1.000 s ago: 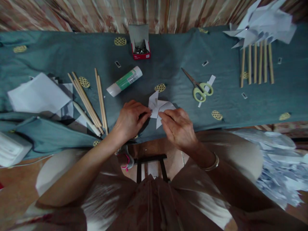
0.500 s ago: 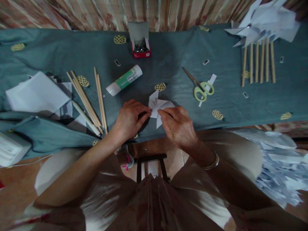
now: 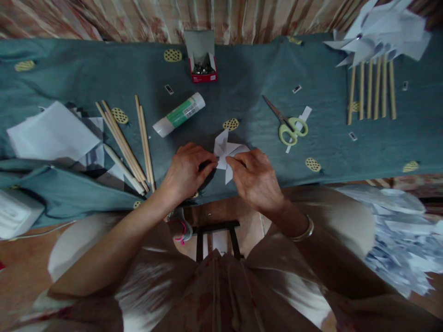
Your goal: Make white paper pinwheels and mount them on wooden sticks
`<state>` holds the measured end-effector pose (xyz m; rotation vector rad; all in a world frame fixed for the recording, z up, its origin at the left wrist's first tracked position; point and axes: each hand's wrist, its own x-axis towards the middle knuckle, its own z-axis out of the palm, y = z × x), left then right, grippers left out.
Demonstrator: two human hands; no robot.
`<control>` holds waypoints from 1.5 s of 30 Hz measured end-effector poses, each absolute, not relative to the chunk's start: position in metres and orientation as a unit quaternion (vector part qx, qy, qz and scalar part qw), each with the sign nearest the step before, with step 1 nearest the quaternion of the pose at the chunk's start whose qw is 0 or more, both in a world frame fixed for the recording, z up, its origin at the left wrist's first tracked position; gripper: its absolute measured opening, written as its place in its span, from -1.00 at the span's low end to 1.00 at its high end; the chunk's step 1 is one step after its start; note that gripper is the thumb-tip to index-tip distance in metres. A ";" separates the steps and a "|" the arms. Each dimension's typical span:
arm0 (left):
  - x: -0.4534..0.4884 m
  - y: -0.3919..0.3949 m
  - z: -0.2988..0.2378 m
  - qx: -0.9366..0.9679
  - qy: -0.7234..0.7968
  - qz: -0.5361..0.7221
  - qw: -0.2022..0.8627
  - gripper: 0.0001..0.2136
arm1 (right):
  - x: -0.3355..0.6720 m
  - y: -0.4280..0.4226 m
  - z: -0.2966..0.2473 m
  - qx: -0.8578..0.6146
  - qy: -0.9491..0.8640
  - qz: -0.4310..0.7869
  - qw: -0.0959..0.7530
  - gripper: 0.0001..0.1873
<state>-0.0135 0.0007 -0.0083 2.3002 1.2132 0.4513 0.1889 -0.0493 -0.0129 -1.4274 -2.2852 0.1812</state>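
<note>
A white paper pinwheel [image 3: 221, 146] with folded blades is held low over the near part of the green cloth. My left hand [image 3: 191, 169] pinches its left side between thumb and forefinger. From the right, my right hand [image 3: 256, 179] has its fingers closed at the pinwheel's middle and covers part of the right blades. Whether a pin sits in those fingertips I cannot make out. A green and white glue stick [image 3: 180, 115] lies beyond my left hand. Scissors with light green handles [image 3: 289, 127] rest on a white paper strip [image 3: 304, 114] to the right.
An open red box of metal pins [image 3: 203, 74] stands at the back. Wooden sticks [image 3: 121, 140] and white paper sheets [image 3: 55, 133] lie left. Finished pinwheels on sticks [image 3: 380, 37] are at the far right. A bag of paper scraps [image 3: 404, 240] sits below the table's right edge.
Both hands stay at the pinwheel with almost no movement. The right fingertips have shifted very slightly left at its middle.
</note>
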 end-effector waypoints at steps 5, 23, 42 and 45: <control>-0.012 -0.006 -0.008 0.866 0.430 0.171 0.191 -0.78 | 0.186 -0.044 -0.013 -0.514 -0.828 0.075 0.212 -0.72; -0.001 -0.016 -0.011 0.911 0.368 0.156 0.098 -0.75 | 0.190 -0.047 -0.012 -0.503 -0.834 0.090 0.210 -0.65; 0.003 -0.014 -0.005 0.918 0.356 0.164 0.056 -0.77 | 0.213 -0.043 -0.008 -0.529 -0.789 0.103 0.296 -0.66; 0.003 -0.014 -0.002 0.919 0.356 0.156 0.068 -0.75 | 0.218 -0.036 -0.009 -0.549 -0.763 0.117 0.319 -0.67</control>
